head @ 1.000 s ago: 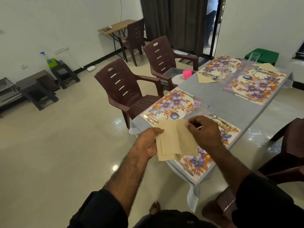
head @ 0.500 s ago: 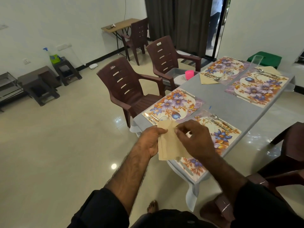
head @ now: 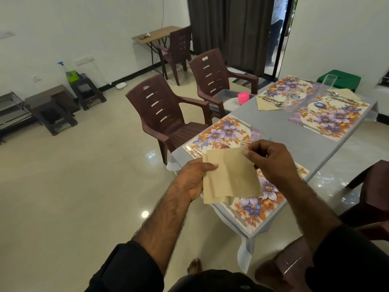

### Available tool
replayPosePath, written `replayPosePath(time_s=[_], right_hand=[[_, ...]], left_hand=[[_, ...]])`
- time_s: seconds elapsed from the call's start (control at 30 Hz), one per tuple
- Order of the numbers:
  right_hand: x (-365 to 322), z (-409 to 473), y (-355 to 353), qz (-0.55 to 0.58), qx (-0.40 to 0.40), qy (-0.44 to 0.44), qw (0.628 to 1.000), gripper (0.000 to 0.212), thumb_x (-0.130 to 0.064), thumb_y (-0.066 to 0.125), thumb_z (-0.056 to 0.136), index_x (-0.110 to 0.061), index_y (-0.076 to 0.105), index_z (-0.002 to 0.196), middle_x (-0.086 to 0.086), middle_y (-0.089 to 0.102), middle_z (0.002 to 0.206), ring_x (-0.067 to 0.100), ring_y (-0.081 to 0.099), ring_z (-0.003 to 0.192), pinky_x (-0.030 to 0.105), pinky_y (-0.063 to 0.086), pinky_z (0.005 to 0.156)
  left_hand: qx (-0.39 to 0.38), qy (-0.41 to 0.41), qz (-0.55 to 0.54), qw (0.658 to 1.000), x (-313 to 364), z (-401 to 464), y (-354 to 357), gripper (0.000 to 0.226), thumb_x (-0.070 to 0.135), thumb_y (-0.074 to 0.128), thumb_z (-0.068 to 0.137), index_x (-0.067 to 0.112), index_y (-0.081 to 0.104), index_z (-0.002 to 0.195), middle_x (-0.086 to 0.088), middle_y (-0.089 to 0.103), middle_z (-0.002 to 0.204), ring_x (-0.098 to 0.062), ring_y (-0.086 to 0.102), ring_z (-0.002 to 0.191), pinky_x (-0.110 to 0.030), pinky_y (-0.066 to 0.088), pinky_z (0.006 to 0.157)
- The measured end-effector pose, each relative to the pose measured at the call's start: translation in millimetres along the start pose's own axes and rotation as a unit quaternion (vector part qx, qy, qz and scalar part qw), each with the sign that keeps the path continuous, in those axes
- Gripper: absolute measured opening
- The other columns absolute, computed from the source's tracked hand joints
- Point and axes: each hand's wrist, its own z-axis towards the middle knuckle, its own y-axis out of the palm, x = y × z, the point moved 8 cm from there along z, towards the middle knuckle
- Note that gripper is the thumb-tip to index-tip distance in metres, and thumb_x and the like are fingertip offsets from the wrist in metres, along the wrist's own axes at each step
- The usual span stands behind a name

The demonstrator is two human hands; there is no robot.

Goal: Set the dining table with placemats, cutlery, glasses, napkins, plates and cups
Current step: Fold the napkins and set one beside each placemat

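Beige paper napkins [head: 229, 175] are stacked in my left hand [head: 192, 179], which grips their left edge. My right hand [head: 271, 161] pinches the top right corner of the upper napkin. Both hands hover over the near corner of the grey dining table [head: 280, 125]. Floral placemats lie on it: one under the napkins [head: 259, 205], one by the nearest chair [head: 223, 135], two at the far end [head: 328, 114] [head: 288, 88]. Cutlery [head: 194, 152] lies on the near-left mat. A folded napkin [head: 266, 104] and a clear glass [head: 291, 100] are at the far places.
Two brown plastic chairs [head: 166, 116] [head: 214, 76] stand along the table's left side; the far one holds a tray with a pink cup [head: 243, 96]. Another brown chair [head: 372, 186] is at the right. A green stool [head: 339, 80] stands beyond the table. Someone stands in the doorway [head: 275, 30].
My right hand went from the napkins' top edge down over the stack and back up, and now pinches the upper napkin's top right corner. The left hand kept its grip.
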Motion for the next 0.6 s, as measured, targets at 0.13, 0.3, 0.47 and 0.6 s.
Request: replayPosePath(time_s=[0.13, 0.3, 0.47, 0.6], right_hand=[[9, 1, -7, 0.033, 0.052, 0.036, 0.997, 0.010, -0.031, 0.076, 0.096, -0.023, 0.075, 0.101, -0.004, 0.076, 0.096, 0.022, 0.073, 0.090, 0.035, 0.064, 0.075], [-22, -15, 9, -0.078, -0.074, -0.130, 0.986, 0.010, -0.033, 0.078, 0.092, -0.028, 0.076, 0.100, -0.015, 0.074, 0.100, 0.008, 0.069, 0.096, 0.027, 0.058, 0.080], [-25, -28, 30, -0.103, -0.157, -0.184, 0.965, 0.011, -0.034, 0.079, 0.089, -0.028, 0.078, 0.099, -0.017, 0.072, 0.105, 0.010, 0.068, 0.104, 0.030, 0.058, 0.085], [-17, -30, 40, -0.161, -0.147, -0.214, 0.952, 0.018, -0.046, 0.072, 0.090, -0.032, 0.077, 0.101, -0.022, 0.067, 0.105, 0.002, 0.063, 0.102, 0.025, 0.054, 0.083]], left_hand=[[-0.005, -0.006, 0.026, 1.000, -7, 3, 3, 0.036, -0.016, 0.069, 0.087, -0.003, 0.073, 0.120, -0.020, 0.078, 0.114, -0.037, 0.074, 0.102, -0.048, 0.064, 0.087], [0.027, -0.005, 0.052, 0.998, -2, 8, 0, 0.032, -0.014, 0.075, 0.084, 0.004, 0.077, 0.111, -0.017, 0.077, 0.113, -0.039, 0.071, 0.107, -0.053, 0.062, 0.091], [0.056, 0.006, 0.069, 0.996, 3, 14, -2, 0.033, -0.009, 0.078, 0.084, 0.006, 0.078, 0.113, -0.018, 0.075, 0.121, -0.043, 0.067, 0.117, -0.064, 0.055, 0.105], [0.061, 0.007, 0.061, 0.996, 4, 16, 1, 0.044, -0.002, 0.081, 0.078, 0.005, 0.076, 0.122, -0.020, 0.076, 0.121, -0.045, 0.070, 0.116, -0.064, 0.055, 0.105]])
